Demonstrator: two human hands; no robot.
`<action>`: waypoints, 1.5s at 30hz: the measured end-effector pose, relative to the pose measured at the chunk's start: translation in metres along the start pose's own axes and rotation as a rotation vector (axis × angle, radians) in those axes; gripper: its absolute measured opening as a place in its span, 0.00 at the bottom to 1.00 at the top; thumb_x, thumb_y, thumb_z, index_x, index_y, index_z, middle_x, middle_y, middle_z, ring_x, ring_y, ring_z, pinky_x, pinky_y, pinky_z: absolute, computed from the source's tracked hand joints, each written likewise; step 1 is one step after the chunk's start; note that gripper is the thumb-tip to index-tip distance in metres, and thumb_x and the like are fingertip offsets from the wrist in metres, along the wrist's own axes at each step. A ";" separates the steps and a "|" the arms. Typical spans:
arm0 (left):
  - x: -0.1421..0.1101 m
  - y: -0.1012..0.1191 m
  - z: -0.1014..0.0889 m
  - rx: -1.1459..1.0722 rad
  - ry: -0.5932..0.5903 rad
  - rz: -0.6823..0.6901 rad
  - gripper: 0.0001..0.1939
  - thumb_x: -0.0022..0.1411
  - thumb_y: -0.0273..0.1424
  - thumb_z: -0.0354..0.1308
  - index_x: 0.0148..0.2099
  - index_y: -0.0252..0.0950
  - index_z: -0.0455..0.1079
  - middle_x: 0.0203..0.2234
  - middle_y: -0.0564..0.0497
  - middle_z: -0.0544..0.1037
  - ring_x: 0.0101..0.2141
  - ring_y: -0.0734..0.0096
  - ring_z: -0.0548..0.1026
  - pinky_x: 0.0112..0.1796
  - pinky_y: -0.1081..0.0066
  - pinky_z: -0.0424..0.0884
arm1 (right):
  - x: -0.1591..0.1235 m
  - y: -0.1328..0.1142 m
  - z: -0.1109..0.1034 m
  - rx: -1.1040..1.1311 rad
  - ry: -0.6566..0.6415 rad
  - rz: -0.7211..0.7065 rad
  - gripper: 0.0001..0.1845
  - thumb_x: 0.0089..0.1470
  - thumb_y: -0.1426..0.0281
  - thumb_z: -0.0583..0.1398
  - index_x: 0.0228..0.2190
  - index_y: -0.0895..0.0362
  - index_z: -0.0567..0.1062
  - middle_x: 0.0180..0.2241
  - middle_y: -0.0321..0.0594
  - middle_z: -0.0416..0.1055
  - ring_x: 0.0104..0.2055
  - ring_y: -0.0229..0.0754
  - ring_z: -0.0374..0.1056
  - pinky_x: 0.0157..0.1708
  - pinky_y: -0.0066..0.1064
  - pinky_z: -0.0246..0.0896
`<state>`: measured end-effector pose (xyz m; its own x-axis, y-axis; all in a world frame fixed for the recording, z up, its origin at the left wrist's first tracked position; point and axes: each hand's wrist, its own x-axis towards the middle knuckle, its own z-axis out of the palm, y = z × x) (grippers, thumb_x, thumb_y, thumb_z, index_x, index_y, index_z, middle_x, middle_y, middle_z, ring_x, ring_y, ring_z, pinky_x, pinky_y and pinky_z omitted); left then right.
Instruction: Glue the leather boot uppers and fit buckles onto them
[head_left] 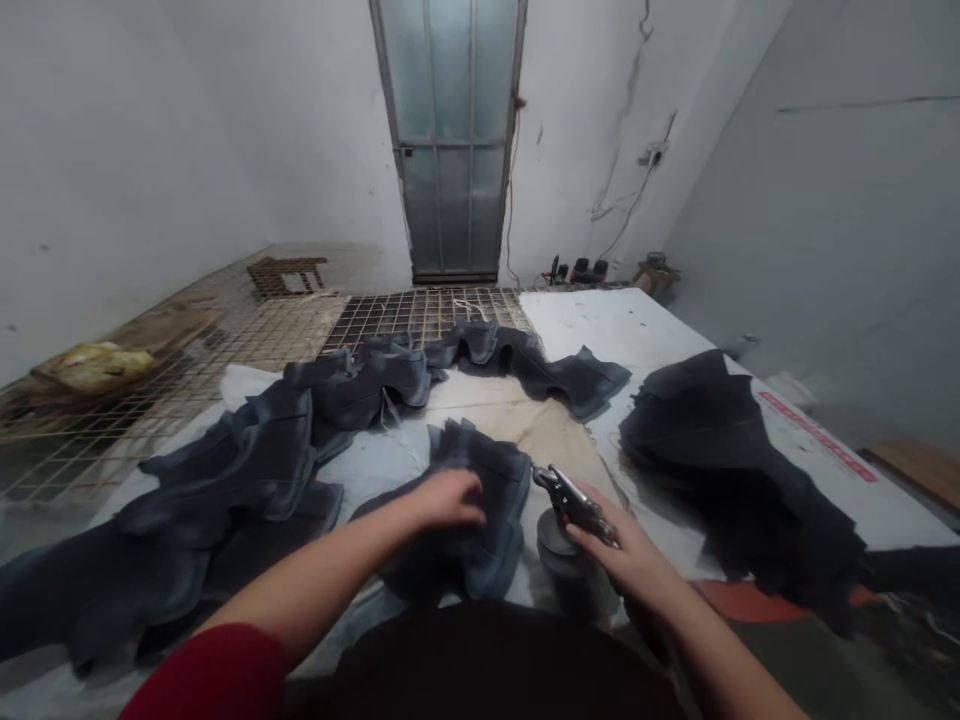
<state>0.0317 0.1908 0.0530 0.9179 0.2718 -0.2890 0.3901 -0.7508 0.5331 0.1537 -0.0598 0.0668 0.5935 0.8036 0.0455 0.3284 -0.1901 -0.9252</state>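
My right hand (619, 540) is wrapped round a silver metal spray gun (574, 500) with a dark round cup (562, 550) below it. The gun's nozzle points toward a pile of dark fabric pieces (487, 465) in front of me. Over that pile is my left hand (454, 498), slightly blurred, its thumb and curled fingers apart with nothing seen between them. Whether it touches the top piece I cannot tell. The pieces are dark grey to black, with curved, notched outlines and paler bluish edges.
Overlapping dark pieces (262, 460) curve along the left and back of the pale-covered table. A tall black heap (697, 440) lies at right on a white board (592, 325). Wire mesh (240, 340) extends behind and left. A barred door (457, 150) stands beyond.
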 end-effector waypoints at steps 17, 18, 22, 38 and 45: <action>0.000 0.081 0.052 -0.754 0.146 0.019 0.20 0.62 0.37 0.43 0.46 0.32 0.69 0.55 0.42 0.63 0.47 0.62 0.68 0.41 0.67 0.68 | -0.042 -0.009 0.021 0.147 0.216 -0.029 0.25 0.49 0.59 0.59 0.48 0.53 0.70 0.50 0.45 0.68 0.53 0.51 0.62 0.54 0.44 0.55; -0.003 0.081 0.056 -0.727 0.185 -0.018 0.18 0.61 0.36 0.43 0.43 0.32 0.71 0.56 0.42 0.63 0.48 0.62 0.68 0.41 0.67 0.68 | -0.043 -0.006 0.026 0.123 0.213 -0.039 0.25 0.49 0.59 0.58 0.49 0.53 0.70 0.51 0.45 0.67 0.54 0.51 0.62 0.54 0.43 0.55; -0.007 0.074 0.059 -0.585 0.199 -0.049 0.11 0.59 0.30 0.47 0.33 0.31 0.69 0.50 0.42 0.69 0.44 0.66 0.71 0.40 0.70 0.68 | -0.045 0.003 0.033 0.112 0.232 0.017 0.28 0.48 0.55 0.57 0.48 0.55 0.70 0.50 0.47 0.68 0.53 0.52 0.62 0.53 0.44 0.56; -0.026 0.014 0.030 0.414 -0.374 0.240 0.05 0.44 0.19 0.59 0.25 0.32 0.71 0.32 0.42 0.76 0.39 0.56 0.72 0.41 0.63 0.65 | -0.047 0.011 0.012 0.180 0.283 0.136 0.32 0.45 0.52 0.59 0.48 0.56 0.70 0.46 0.47 0.71 0.47 0.51 0.68 0.49 0.41 0.61; 0.000 -0.001 0.021 0.383 -0.333 0.110 0.09 0.55 0.25 0.50 0.33 0.38 0.72 0.29 0.51 0.76 0.31 0.69 0.73 0.30 0.75 0.64 | -0.045 0.014 0.014 0.168 0.254 0.100 0.30 0.47 0.56 0.59 0.50 0.56 0.68 0.49 0.47 0.69 0.50 0.50 0.65 0.53 0.43 0.56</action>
<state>0.0295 0.1786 0.0361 0.8548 0.0190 -0.5186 0.1809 -0.9475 0.2635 0.1212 -0.0909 0.0462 0.7882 0.6149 0.0240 0.1456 -0.1484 -0.9781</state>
